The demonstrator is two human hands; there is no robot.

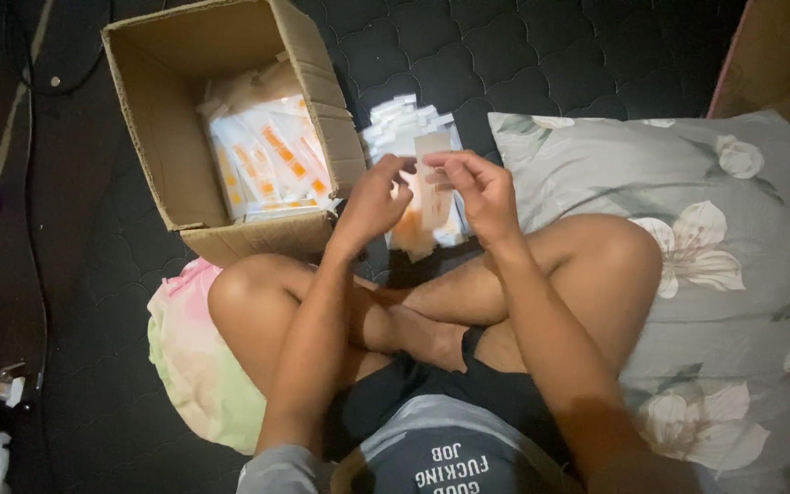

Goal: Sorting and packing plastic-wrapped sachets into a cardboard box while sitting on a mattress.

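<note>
**A:** What do you have in the middle of the frame?

**B:** I see both hands raised over the crossed legs. The left hand and the right hand meet on one small pale packet, just above centre. Each hand pinches it between thumb and fingertips, the left at its left edge, the right at its top right. The other fingers curl loosely; neither hand is spread flat.

**A:** How would you handle it well from here?

**B:** My judgement: I'd keep the pinch light and at the edges, since the packet looks thin and would likely crease. I'd keep it over the lap too, so a slip drops it close by.

**A:** And the containers?

**B:** The cardboard box sits in the upper left, flaps open, tilted toward the knee. It is roughly half full of flat white wrappers with orange stripes, lying loose and overlapping, not stacked neatly. I can't count them.

**A:** Anything outside the box?

**B:** A loose pile of white packets lies on the dark quilted mattress, just right of the box, partly behind the hands. A grey flowered pillow fills the right side, and a pink and green cushion is under the left knee.
</note>
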